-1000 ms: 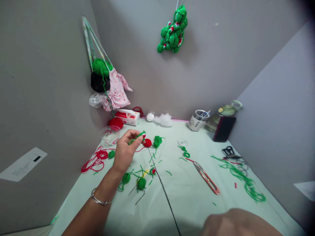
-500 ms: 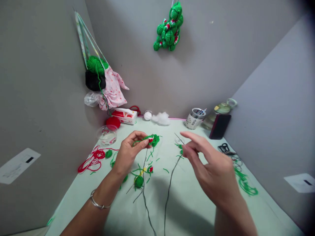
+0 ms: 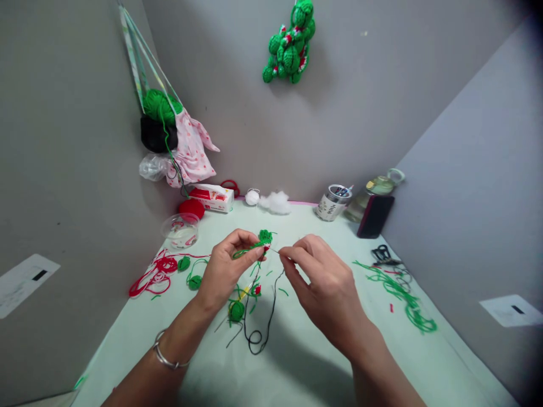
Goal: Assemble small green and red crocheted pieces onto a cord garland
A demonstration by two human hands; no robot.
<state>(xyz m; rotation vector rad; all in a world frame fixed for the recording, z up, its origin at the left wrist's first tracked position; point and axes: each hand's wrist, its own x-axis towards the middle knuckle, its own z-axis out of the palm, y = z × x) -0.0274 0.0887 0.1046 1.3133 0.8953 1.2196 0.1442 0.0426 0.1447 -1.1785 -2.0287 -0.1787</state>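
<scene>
My left hand (image 3: pixel 231 271) pinches a small green crocheted piece (image 3: pixel 265 236) with a red and white part between thumb and fingers. Close to its right side, my right hand (image 3: pixel 318 277) grips a thin needle (image 3: pixel 274 250) whose tip is at the piece; whether it has entered the fabric is too small to tell. A dark thread (image 3: pixel 271 316) hangs in a loop between the hands, down over the table. Below the left hand lie a green ball (image 3: pixel 236 310) and a small red and green piece (image 3: pixel 258 290).
Red yarn (image 3: pixel 163 268) and a clear tub (image 3: pixel 181 230) are at the left, green yarn strands (image 3: pixel 403 294) at the right. Along the back stand a tissue box (image 3: pixel 212 198), white stuffing (image 3: pixel 275 202), a tin of pens (image 3: pixel 334 202) and a phone (image 3: pixel 375 216).
My right hand has moved left to the crocheted piece with the needle. The dark thread has slackened into a loop on the table. The view has shifted slightly.
</scene>
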